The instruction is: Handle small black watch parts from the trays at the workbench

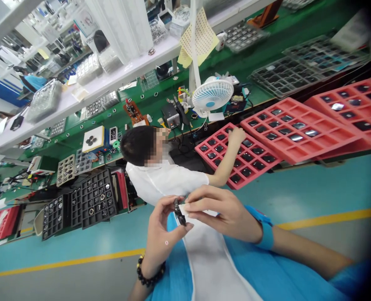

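Observation:
My left hand [163, 234], with a dark bead bracelet on the wrist, pinches a small black round part [179, 213] between thumb and fingers. My right hand [226, 211], a blue band on its wrist, holds a small white piece [184, 207] against that black part. Both hands meet close to my chest, above my blue and white clothing [210, 267].
A co-worker in white [163, 175] sits ahead, one hand reaching into a red tray [235, 152] of dark round parts. More red trays [298, 129] lie to the right, black trays [94, 200] to the left, and a small white fan [212, 94] stands on the green bench.

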A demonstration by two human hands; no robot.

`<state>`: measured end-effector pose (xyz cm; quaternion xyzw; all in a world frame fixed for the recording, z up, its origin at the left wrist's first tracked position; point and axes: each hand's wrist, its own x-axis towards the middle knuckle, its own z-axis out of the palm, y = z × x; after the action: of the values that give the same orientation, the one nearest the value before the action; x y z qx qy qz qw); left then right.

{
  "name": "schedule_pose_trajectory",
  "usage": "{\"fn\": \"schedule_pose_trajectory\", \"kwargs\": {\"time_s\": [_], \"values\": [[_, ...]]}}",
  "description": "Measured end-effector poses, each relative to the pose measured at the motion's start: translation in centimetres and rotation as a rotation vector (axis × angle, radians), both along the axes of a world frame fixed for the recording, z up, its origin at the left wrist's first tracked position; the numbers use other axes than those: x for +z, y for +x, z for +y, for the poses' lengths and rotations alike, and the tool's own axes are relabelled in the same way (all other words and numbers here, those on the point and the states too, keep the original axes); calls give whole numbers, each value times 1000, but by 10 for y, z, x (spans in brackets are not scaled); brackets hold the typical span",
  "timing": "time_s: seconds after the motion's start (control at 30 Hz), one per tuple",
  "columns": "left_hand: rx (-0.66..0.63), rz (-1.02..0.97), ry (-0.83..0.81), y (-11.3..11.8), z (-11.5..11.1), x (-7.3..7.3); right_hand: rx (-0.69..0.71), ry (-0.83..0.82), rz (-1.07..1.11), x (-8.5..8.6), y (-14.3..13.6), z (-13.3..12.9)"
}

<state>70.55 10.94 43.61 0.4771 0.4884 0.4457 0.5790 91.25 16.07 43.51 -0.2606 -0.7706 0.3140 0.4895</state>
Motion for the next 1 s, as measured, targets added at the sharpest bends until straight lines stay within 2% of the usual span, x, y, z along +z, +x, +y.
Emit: {"fn": "schedule_pose_trajectory", "kwargs": {"time_s": [1.0], "values": [[16,-17,15,3,-8,0,-24,-17,-3,1,-1,-7]]}}
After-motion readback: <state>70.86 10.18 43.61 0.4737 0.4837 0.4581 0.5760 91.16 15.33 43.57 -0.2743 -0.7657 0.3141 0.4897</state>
